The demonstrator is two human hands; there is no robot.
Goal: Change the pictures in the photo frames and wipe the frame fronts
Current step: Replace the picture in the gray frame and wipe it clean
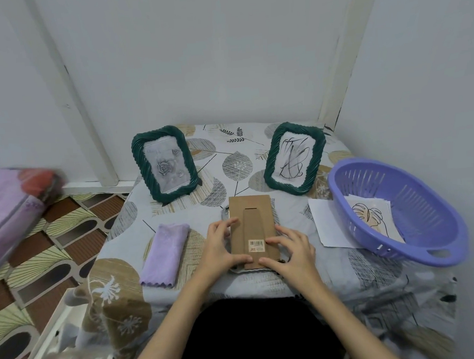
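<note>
Both hands are on the brown cardboard backing board point(252, 231) that lies face down at the near middle of the table point(291, 276). The left hand point(220, 248) grips its left edge, fingers reaching onto the board and thumb curled under the near corner. The right hand point(288, 249) holds the right edge, its fingertips pressing beside the barcode sticker point(256, 245) on the fold-out stand. Whether a frame lies beneath the board I cannot tell; only a thin grey edge shows along its left side. Left of the board, just apart from it, lies a folded lilac cloth point(165, 254). Behind the board and to the left stands a green frame with a rose picture point(165, 163), tilted back on its stand. Behind the board and to the right stands a second green frame with a black scribble drawing point(294, 157), also leaning back. Right of the board sits a purple plastic basket point(425, 195) holding a printed leaf picture point(372, 215), its near side resting on white sheets of paper point(323, 224).
</note>
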